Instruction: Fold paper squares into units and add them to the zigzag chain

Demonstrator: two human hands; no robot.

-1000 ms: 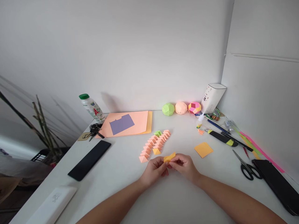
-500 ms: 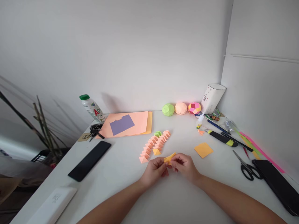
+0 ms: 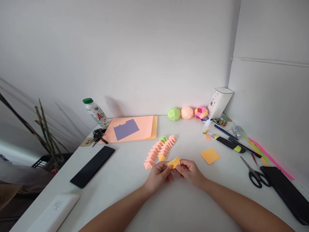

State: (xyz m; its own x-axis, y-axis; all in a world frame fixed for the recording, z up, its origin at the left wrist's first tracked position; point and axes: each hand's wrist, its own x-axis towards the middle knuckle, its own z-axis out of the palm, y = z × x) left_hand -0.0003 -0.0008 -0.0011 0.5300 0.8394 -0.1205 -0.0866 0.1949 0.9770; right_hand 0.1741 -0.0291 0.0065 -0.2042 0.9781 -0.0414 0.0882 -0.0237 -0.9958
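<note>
Between my two hands is a small yellow-orange piece of folded paper [image 3: 174, 163], held just above the table. My left hand [image 3: 158, 175] pinches its left end between thumb and fingers. At the right end, the thumb and fingers of my right hand [image 3: 191, 172] are closed on the same paper. Just beyond my left hand stand two rows of folded paper units [image 3: 154, 152], mostly peach, with a green one [image 3: 163, 139] at the far end and a yellow one [image 3: 161, 157] at the near end. Right of my hands lies a square orange paper stack [image 3: 210, 156].
Paper balls [image 3: 187, 112] line the wall. Peach sheets [image 3: 145, 127], a bottle [image 3: 96, 112] and a black phone-like slab [image 3: 93, 166] are on the left. Scissors [image 3: 257, 175], a box cutter [image 3: 229, 143], a glue bottle [image 3: 206, 125] and a black case [image 3: 286, 193] are on the right.
The folded paper has turned in my fingers, and a broader flat face of it now shows. My hands have barely shifted.
</note>
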